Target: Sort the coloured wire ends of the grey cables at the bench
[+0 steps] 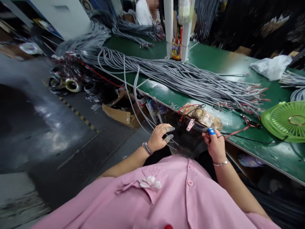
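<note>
My left hand [159, 137] is above my lap, its thumb and forefinger in grey finger covers and held apart. Thin grey cables [136, 90] hang from the bench and pass behind this hand; I cannot tell whether they touch it. At the bench edge my right hand [216, 144], with blue wrap on the thumb, is closed in a pinch; whatever lies in it is too small to name. Just beyond it are a pink clothes peg [190, 125] and a brown, tape-covered block [202, 116] with wires around it.
A long bundle of grey cables [166, 73] lies across the green bench [159, 90]. To the right are a green fan [289, 122], pliers [250, 121] and a plastic bag [271, 66]. An open cardboard box [119, 114] is below. Another person [144, 12] sits behind.
</note>
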### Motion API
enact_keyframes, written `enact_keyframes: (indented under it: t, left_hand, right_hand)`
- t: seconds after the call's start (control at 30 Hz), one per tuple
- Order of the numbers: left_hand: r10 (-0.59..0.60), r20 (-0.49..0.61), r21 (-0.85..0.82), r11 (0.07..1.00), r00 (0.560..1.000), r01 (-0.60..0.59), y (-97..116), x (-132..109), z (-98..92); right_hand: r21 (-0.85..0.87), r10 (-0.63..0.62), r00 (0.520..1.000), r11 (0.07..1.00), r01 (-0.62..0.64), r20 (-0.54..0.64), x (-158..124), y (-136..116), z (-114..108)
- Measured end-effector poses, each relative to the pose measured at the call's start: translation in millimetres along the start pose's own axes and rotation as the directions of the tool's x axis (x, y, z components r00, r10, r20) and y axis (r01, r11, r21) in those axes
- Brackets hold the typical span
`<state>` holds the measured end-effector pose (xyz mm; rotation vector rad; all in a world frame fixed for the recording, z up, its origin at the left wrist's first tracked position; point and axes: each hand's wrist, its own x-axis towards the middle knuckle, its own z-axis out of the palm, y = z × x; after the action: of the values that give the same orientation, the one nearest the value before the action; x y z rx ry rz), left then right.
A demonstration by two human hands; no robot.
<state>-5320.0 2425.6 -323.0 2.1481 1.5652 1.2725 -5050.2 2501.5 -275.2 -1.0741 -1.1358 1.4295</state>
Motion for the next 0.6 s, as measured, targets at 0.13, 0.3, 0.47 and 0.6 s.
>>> enact_keyframes:
  t: [0.13, 0.3, 0.47, 0.6]
  left_hand:
    - [0.048, -0.080, 0.050, 0.998, 0.996, -0.044, -15.5, 47.4, -15.8]
    - [0.035, 0.044, 0.237, 0.970, 0.998, -0.044, -42.6, 130.5, -14.2]
    - [-0.262, 0.133, 0.532, 0.832, 0.956, 0.154, -72.5, 200.3, -6.4]
    - [-0.346, 0.130, 0.599, 0.774, 0.929, 0.204, -93.2, 224.4, -12.0]
  right_hand:
    - [-0.185, -0.253, 0.966, 0.953, 0.240, -0.047, 26.9, -22.7, -16.2]
    - [-0.220, -0.268, 0.960, 0.944, 0.247, -0.074, 64.4, -30.7, -34.3]
    - [-0.037, -0.223, 0.970, 0.975, 0.221, -0.095, 71.2, -25.2, -44.5]
    - [0.045, -0.208, 0.975, 0.976, 0.212, -0.079, 70.2, -23.1, -50.0]
